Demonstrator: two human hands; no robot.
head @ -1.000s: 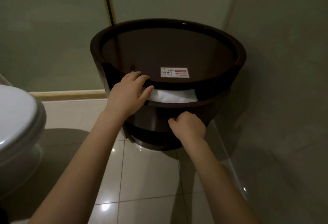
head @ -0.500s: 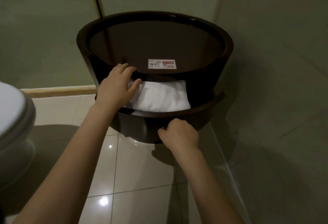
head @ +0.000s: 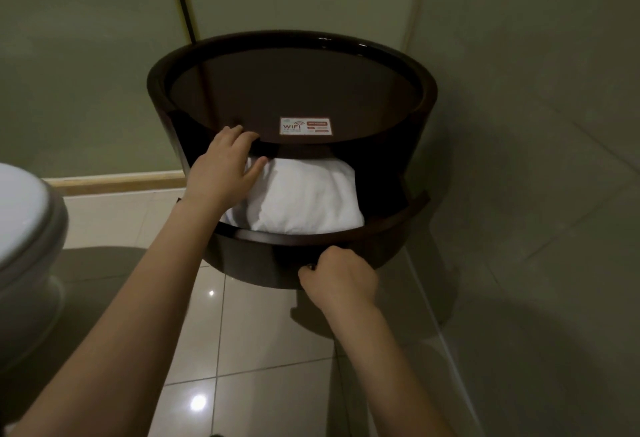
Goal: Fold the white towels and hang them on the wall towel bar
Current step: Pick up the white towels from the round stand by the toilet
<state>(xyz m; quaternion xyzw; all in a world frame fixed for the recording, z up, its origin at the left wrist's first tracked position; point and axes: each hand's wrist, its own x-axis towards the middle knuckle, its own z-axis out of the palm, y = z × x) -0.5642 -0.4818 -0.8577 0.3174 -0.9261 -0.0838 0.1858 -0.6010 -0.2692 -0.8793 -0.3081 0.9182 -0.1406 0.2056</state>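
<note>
**Head view.** A round dark stand [head: 291, 41] sits in the corner of a tiled floor [head: 263, 350], close to two green walls [head: 519, 90]. Its drawer [head: 263, 260] is pulled out toward you.

- **Towel.** A white towel [head: 311, 201] lies folded in the drawer. It fills the middle and left of the drawer and bulges above the front wall. Its far edge runs under the stand's top.
- **Left hand.** Your left hand [head: 221, 173] rests on the left end of the towel. The thumb lies straight across the cloth. The fingers [head: 239, 133] reach into the dark gap between the top and the drawer, and their tips are hidden. Whether they close on the towel cannot be told.
- **Right hand.** Your right hand [head: 341, 280] is at the drawer's front wall, below its rim and right of centre. Its fingers are curled tight round a small dark knob [head: 310, 266].
- **Other items.** A white and red WIFI sticker [head: 305, 126] lies flat on the stand's top, near the front edge. A white toilet [head: 24, 228] stands at the left, well apart from the stand.
</note>
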